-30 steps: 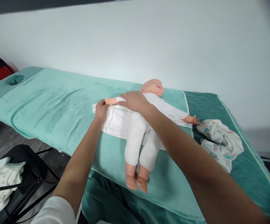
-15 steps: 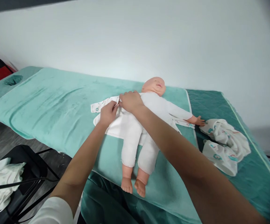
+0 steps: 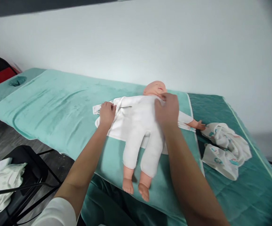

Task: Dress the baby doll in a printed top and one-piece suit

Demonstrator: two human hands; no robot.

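A baby doll (image 3: 139,114) in a white suit lies on its back, head away from me, bare feet towards me. Under it a white baby shirt (image 3: 117,128) is spread, its patterned sleeves out at both sides. At the doll's arm on the left, my left hand (image 3: 107,114) is closed on the shirt's sleeve; the doll's hand there is hidden. My right hand (image 3: 169,110) hovers over the doll's upper chest near the neck, slightly blurred, thumb apart from the curled fingers, with nothing visible in it.
The doll lies on a padded bed with a light green cover (image 3: 56,103) against a white wall. Crumpled patterned baby clothes (image 3: 227,141) lie to the right on a darker green quilt (image 3: 248,185). A black chair (image 3: 32,169) at lower left holds folded cloth (image 3: 6,185).
My right hand has left the sleeve on the left and moved right to the doll's neck and chest. My left hand stays at the sleeve, which now lies around the doll's arm.
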